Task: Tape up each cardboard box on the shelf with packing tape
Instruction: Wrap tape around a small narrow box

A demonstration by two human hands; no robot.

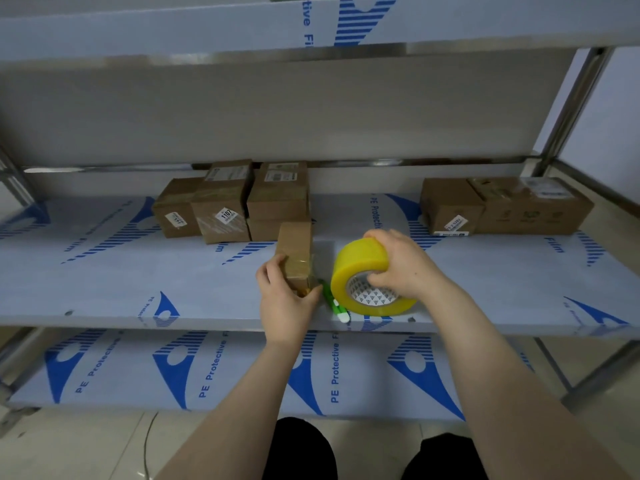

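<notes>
A small cardboard box [295, 249] stands near the front of the middle shelf [138, 278], with shiny tape across its near end. My left hand [285, 299] grips that near end, fingers on the left side and thumb at the right corner. Just to the right, my right hand [403, 265] grips a large yellow roll of packing tape [360, 271], fingers curled into its core. The roll stands on the shelf. A green and white cutter [334, 303] lies between the box and the roll.
Several taped cardboard boxes [239, 202] are grouped at the back middle of the shelf, and two more boxes [502, 206] stand at the back right. A lower shelf [242, 368] lies below, an upper shelf [207, 26] above. A metal post [571, 105] rises at right.
</notes>
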